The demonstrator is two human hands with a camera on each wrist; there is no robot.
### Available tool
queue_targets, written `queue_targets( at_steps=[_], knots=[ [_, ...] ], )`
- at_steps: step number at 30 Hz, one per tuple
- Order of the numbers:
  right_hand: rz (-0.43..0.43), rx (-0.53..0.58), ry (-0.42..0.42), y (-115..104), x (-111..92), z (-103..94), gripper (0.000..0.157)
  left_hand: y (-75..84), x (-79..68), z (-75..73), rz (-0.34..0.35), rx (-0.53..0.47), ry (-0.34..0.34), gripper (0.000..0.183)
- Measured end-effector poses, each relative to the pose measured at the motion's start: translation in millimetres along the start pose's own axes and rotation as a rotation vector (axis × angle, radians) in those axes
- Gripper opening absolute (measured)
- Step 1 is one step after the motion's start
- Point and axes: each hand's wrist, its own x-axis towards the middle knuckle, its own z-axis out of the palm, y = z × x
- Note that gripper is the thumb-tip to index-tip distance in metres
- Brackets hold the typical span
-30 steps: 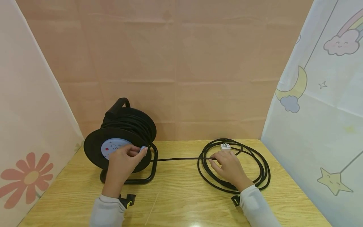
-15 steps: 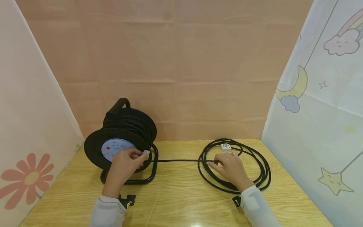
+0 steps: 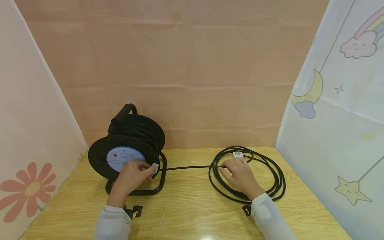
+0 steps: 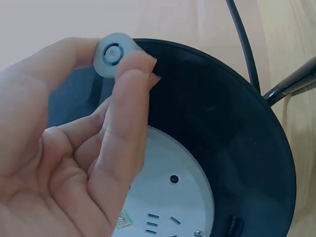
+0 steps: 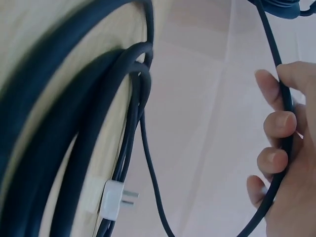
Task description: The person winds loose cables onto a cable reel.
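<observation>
On the left of the head view a black cable reel [image 3: 97,156] stands on its tube frame, wound with cable. My left hand [image 3: 132,176] pinches the small grey-blue crank knob [image 4: 112,54] near the reel's rim between thumb and fingers. Inside the rim lies a pale round socket panel [image 3: 120,155] with a red button, partly covered by the hand. A black cable [image 3: 189,167] runs nearly straight from the reel to my right hand [image 3: 240,175], whose fingers curl round it in the right wrist view. Beneath that hand, loose cable loops [image 3: 279,176] lie on the table.
A white plug [image 3: 238,155] with metal pins lies at the back of the loops. The wooden table [image 3: 186,206] is bounded by a peach cloth [image 3: 186,73] behind and printed cloths at both sides. Black wrist mounts [image 3: 138,211] sit by both cuffs.
The left hand has brought the knob downward round the reel, and the socket panel has turned with it. The right hand dipped toward me with the cable, then moved back up.
</observation>
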Motion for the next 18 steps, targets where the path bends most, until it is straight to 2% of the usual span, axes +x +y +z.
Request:
queue_targets(
  at_steps=[5, 10, 15, 18],
  knots=[
    [0.119, -0.033, -0.036, 1, 11, 3.1, 0.021, -8.1, 3.6, -0.1, -0.008, -0.020, -0.071, 0.046],
    [0.234, -0.046, -0.054, 2, 22, 6.1, 0.033, -14.0, 5.3, 0.6, -0.038, -0.082, -0.153, 0.047],
    [0.276, 0.021, -0.121, -1, 27, 8.0, 0.028, -18.9, 6.5, 1.5, -0.063, -0.127, -0.225, 0.046],
    [0.271, 0.041, -0.163, -4, 28, 8.8, 0.024, -24.1, 7.0, 0.7, -0.039, -0.140, -0.276, 0.047]
  ],
)
